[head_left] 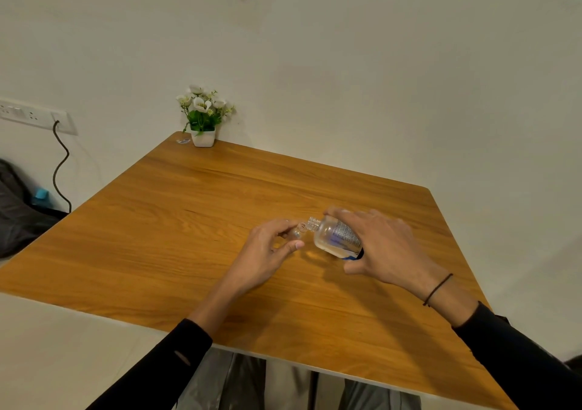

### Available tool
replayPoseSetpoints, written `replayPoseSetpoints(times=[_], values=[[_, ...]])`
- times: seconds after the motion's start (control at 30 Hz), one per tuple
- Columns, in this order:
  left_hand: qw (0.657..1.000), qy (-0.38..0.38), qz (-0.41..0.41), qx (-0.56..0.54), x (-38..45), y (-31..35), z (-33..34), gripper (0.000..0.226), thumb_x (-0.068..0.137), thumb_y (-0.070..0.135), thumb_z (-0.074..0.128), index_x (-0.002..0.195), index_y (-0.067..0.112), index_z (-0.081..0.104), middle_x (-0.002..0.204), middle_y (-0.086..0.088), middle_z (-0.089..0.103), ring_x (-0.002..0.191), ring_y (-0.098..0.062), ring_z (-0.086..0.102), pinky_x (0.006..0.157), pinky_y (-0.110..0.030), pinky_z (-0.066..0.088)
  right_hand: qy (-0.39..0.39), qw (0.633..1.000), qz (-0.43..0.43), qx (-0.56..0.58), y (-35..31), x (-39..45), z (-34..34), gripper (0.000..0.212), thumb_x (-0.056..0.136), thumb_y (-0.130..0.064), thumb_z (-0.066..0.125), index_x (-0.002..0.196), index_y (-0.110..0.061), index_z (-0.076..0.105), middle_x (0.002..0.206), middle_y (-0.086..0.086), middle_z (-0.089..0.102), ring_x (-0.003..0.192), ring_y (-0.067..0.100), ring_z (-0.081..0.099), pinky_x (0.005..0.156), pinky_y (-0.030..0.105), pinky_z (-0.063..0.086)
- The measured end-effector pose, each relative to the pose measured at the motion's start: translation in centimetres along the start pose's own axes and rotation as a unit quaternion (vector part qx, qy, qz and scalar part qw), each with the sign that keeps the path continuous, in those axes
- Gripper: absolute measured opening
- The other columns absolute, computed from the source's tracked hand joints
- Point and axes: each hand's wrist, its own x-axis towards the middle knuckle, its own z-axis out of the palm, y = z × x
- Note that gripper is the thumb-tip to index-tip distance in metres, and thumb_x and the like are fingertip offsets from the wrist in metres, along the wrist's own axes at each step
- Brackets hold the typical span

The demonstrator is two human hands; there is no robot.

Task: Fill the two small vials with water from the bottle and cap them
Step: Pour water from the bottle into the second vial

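Note:
My right hand point(382, 247) grips a clear plastic bottle point(337, 236) with a printed label, tipped nearly on its side with its open threaded neck pointing left. A little water lies along the bottle's lower side. My left hand point(267, 247) holds a small clear vial point(298, 230) between fingers and thumb, mouth tilted up to the right. The bottle's neck meets the vial's mouth just above the wooden table point(189, 220). Only one vial shows; a second vial and any caps are out of sight or hidden by my hands.
A small white pot of artificial flowers point(203, 120) stands at the table's far corner, with a small clear object point(183, 140) beside it. A wall socket strip with a dark cable point(59, 164) and a dark bag point(15, 211) lie left of the table.

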Motion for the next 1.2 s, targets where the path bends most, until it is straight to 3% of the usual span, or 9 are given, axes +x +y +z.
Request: replayPoseSetpoints(times=[0.1,0.27,0.47,0.7,0.87,1.03,1.2], values=[[1.0,-0.004,-0.002,0.003,0.0,-0.2,0.1,0.043,0.094,0.033,0.077,0.134,0.033,0.065,0.115,0.004,0.075,0.106,-0.009,0.068,0.092,-0.025,0.057,0.001,1.0,-0.001,-0.003,0.0,-0.1,0.0,0.105,0.078,-0.06,0.08,0.159,-0.052,0.015,0.141,-0.013,0.061,0.119,0.015,0.055,0.094,0.046,0.052],[1.0,-0.009,-0.009,0.0,0.0,-0.1,0.0,0.043,0.094,0.036,0.075,0.134,0.037,0.06,0.117,0.004,0.074,0.109,-0.007,0.066,0.087,-0.017,0.057,-0.002,1.0,-0.003,-0.01,0.1,0.0,-0.1,0.104,0.078,-0.061,0.079,0.158,-0.053,0.013,0.141,-0.014,0.061,0.119,0.015,0.055,0.091,0.044,0.052],[1.0,-0.007,-0.014,0.0,-0.1,0.0,-0.1,0.045,0.094,0.035,0.076,0.136,0.037,0.061,0.117,0.016,0.07,0.11,-0.001,0.065,0.09,-0.011,0.053,-0.002,1.0,-0.001,-0.013,0.0,0.0,-0.3,0.105,0.077,-0.06,0.08,0.16,-0.052,0.016,0.14,-0.014,0.061,0.119,0.016,0.055,0.093,0.045,0.051],[1.0,-0.012,-0.014,0.004,-0.2,0.1,-0.2,0.049,0.093,0.048,0.07,0.137,0.029,0.065,0.117,0.01,0.073,0.111,0.0,0.064,0.089,-0.011,0.053,-0.009,1.0,0.003,-0.014,-0.1,0.0,-0.5,0.104,0.078,-0.06,0.08,0.16,-0.052,0.015,0.14,-0.014,0.06,0.121,0.016,0.055,0.094,0.045,0.05],[1.0,-0.006,-0.009,0.005,-0.1,0.2,-0.2,0.043,0.094,0.036,0.075,0.134,0.025,0.068,0.112,0.006,0.074,0.109,0.0,0.064,0.091,-0.007,0.049,-0.01,1.0,0.0,-0.02,-0.3,0.1,-0.8,0.104,0.079,-0.06,0.08,0.16,-0.053,0.015,0.142,-0.013,0.06,0.122,0.017,0.054,0.094,0.045,0.049],[1.0,-0.008,-0.014,0.01,-0.1,0.0,-0.3,0.051,0.092,0.048,0.07,0.134,0.02,0.07,0.115,0.005,0.075,0.109,0.0,0.065,0.093,-0.013,0.052,-0.009,1.0,-0.001,-0.022,-0.4,0.1,-1.0,0.103,0.079,-0.06,0.08,0.159,-0.053,0.014,0.143,-0.013,0.06,0.122,0.016,0.054,0.095,0.046,0.05],[1.0,-0.007,-0.019,0.009,-0.1,0.1,-0.3,0.046,0.093,0.042,0.073,0.135,0.023,0.069,0.114,0.006,0.075,0.109,0.0,0.064,0.091,-0.01,0.051,-0.012,1.0,-0.003,-0.025,-0.4,0.3,-1.0,0.103,0.08,-0.06,0.079,0.159,-0.052,0.015,0.144,-0.014,0.059,0.122,0.016,0.054,0.093,0.044,0.05]])
